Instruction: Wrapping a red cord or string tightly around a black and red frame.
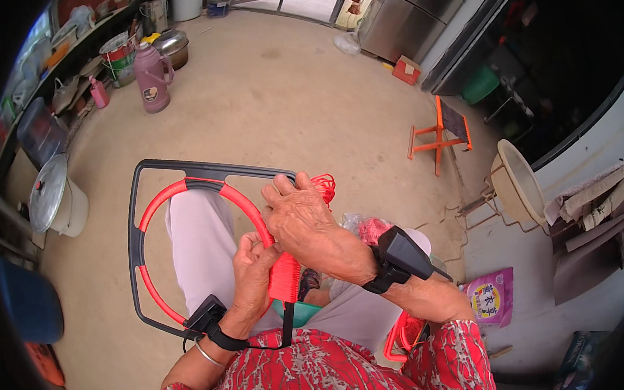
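Observation:
A black squarish plastic frame with a round inner ring lies over my lap. Red cord is wound round much of the ring, and a dense red wrapped band covers part of its right side. My left hand is closed on the ring just beside that band, thumb and fingers pinched together. Over the frame's upper right part, my right hand is curled, its fingertips partly hidden. A looped bundle of red cord sticks out beside its knuckles, seemingly held in it.
Left of me stand a lidded white bucket and a blue tub. A pink thermos stands farther off. An orange folding stool and a basin on a stand are to the right. A purple packet leans at the wall.

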The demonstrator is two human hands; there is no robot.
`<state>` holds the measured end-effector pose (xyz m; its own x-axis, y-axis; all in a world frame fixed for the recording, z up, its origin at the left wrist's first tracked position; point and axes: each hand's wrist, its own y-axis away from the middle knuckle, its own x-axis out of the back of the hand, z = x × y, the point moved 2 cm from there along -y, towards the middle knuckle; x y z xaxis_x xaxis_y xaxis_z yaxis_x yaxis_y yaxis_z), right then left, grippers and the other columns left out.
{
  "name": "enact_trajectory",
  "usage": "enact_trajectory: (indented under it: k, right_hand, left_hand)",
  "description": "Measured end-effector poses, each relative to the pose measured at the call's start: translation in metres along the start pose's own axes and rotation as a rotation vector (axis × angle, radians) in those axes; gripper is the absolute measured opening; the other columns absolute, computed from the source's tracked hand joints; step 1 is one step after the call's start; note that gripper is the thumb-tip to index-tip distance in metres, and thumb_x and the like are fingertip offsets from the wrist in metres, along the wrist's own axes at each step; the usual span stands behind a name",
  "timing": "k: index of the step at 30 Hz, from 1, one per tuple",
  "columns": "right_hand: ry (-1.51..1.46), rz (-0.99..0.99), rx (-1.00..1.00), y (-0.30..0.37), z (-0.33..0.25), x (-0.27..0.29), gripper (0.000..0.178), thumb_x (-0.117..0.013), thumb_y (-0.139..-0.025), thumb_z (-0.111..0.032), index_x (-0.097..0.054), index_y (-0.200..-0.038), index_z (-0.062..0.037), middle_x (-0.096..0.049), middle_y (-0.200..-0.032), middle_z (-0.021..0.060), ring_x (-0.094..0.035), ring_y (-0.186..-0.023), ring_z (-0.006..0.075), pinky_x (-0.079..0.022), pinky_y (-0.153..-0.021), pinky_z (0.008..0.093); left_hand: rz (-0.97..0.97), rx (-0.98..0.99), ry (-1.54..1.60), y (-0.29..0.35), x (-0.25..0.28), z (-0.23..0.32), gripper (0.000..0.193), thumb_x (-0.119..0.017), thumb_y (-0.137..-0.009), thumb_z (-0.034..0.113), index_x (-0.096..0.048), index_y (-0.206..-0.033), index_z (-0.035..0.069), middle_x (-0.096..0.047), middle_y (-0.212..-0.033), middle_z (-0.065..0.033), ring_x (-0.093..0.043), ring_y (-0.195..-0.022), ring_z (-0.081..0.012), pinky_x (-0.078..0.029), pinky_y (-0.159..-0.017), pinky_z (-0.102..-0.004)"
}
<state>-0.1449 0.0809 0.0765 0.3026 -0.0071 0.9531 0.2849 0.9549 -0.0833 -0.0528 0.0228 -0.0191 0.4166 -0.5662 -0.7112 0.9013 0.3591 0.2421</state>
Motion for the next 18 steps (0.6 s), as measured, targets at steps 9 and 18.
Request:
enact_trajectory:
  k: [9,18]
  right_hand:
    - [-0.247,-0.09,-0.008,-0.005,0.015,-0.015,0.02,-0.07,-0.068,-0.011,-0.062,-0.085,-0.0051,-0.062,-0.081,0.0105,-0.058,-0.087,0.0267,-0.037,-0.083,0.0383]
    - [-0.252,0.139,-0.038,0.006,0.041,0.004,0.017,-0.063,-0.074,-0.002,-0.061,-0.091,-0.0032,-0.063,-0.09,0.0143,-0.059,-0.081,0.0271,-0.039,-0.08,0.0361]
  left_hand:
    - [-0.029,0.051,-0.056,-0.007,-0.006,0.004,0.046,-0.059,-0.085,-0.006,-0.039,-0.126,-0.001,-0.066,-0.1,-0.0147,-0.066,-0.088,-0.0178,-0.055,-0.075,-0.0287]
    - [0.005,0.063,-0.049,-0.001,-0.005,0.006,0.047,-0.055,-0.086,-0.007,-0.037,-0.129,0.0,-0.065,-0.096,-0.0124,-0.065,-0.084,-0.0167,-0.054,-0.075,-0.0287]
